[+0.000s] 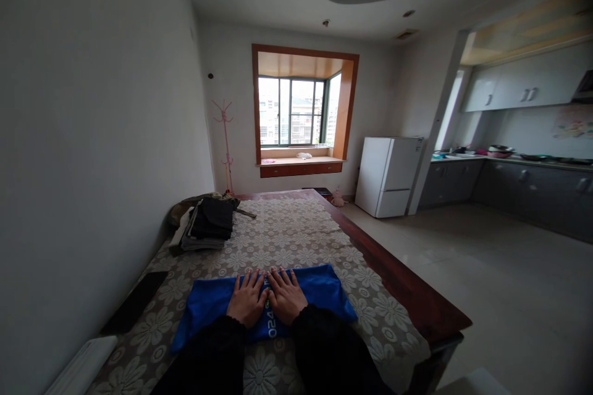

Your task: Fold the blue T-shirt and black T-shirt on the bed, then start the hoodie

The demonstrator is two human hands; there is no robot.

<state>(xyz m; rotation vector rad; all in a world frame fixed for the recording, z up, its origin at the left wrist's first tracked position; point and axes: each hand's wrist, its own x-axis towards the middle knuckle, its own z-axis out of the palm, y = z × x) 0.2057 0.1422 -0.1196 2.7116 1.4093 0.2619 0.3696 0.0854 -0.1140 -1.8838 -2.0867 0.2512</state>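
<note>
Two hands lie flat, palms down, side by side on a blue fabric garment w/ white lettering (319, 293): left hand (248, 298), right hand (286, 294), fingers (254, 278) loosely spread, gripping nothing. Garment looks already folded into a wide band, lying crosswise on the counter w/ floral lace cloth (296, 231); judged stage: pressing it flat, further folds and stacking likely left. Cloth extends past the fingertips only slightly, but well out to either side of both hands. Farther, near the wall: pile of dark folded clothes (208, 222), well apart. Beyond: white fridge (388, 176).
</note>
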